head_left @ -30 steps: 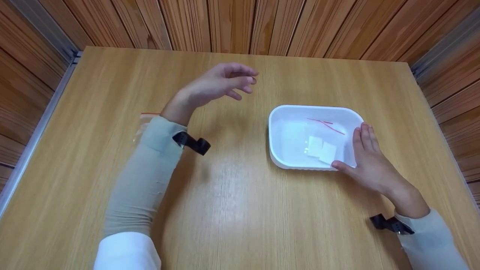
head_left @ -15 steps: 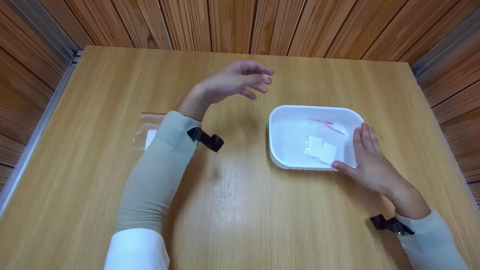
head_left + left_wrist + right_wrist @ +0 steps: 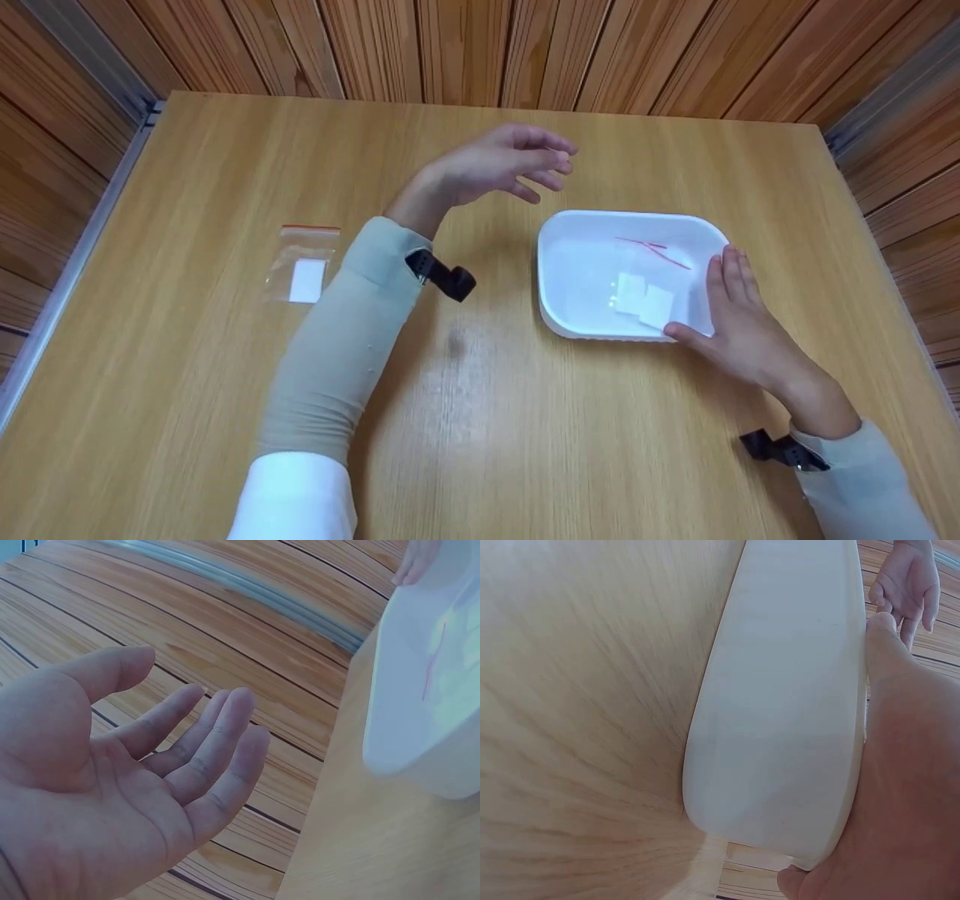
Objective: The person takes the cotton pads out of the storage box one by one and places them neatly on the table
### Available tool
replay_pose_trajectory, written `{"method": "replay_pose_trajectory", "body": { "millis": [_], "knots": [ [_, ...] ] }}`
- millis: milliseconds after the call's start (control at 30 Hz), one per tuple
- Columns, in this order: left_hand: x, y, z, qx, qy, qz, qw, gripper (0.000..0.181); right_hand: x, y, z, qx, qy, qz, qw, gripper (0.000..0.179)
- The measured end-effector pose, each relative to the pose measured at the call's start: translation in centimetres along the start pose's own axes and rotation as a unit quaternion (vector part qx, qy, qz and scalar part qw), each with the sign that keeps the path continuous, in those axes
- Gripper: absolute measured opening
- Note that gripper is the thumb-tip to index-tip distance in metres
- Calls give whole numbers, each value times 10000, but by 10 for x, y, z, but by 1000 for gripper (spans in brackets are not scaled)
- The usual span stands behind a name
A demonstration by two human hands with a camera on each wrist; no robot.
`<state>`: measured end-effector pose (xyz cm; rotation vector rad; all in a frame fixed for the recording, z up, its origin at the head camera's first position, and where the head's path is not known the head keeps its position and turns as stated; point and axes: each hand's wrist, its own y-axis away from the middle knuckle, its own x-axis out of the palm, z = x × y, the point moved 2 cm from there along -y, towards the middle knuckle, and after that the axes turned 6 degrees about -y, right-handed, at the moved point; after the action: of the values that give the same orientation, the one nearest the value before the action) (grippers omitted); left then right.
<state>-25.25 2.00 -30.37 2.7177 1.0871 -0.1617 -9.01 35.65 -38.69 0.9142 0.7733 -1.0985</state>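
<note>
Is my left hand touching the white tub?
Apart. The left wrist view shows it: tabletop and wall panels are visible between the fingertips of the left hand and the white tub.

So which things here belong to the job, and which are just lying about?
Likely the job's:
white tub, right hand on its rim
red-striped bags inside
similar bag on the table
left hand, empty

Just around:
wooden wall panels
black wrist devices

The left grip (image 3: 496,166) moved nearer the tub (image 3: 576,262).
</note>
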Motion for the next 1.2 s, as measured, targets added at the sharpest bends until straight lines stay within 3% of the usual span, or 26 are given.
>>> {"method": "replay_pose_trajectory", "body": {
  "millis": [167,533,933,1200],
  "knots": [
    [4,-4,2,-94,115,99,9998,40,0,-1,1,-59,22,-19,10000,119],
    [25,-20,4,-772,147,440,9959,38,0,1,1,-79,33,-47,10000,119],
    [53,-44,-5,-1028,-2,799,9915,40,1,1,-1,17,63,79,9999,120],
    [71,-56,-6,-1185,-54,971,9882,32,-1,0,0,-66,13,12,10000,119]
  ]
}}
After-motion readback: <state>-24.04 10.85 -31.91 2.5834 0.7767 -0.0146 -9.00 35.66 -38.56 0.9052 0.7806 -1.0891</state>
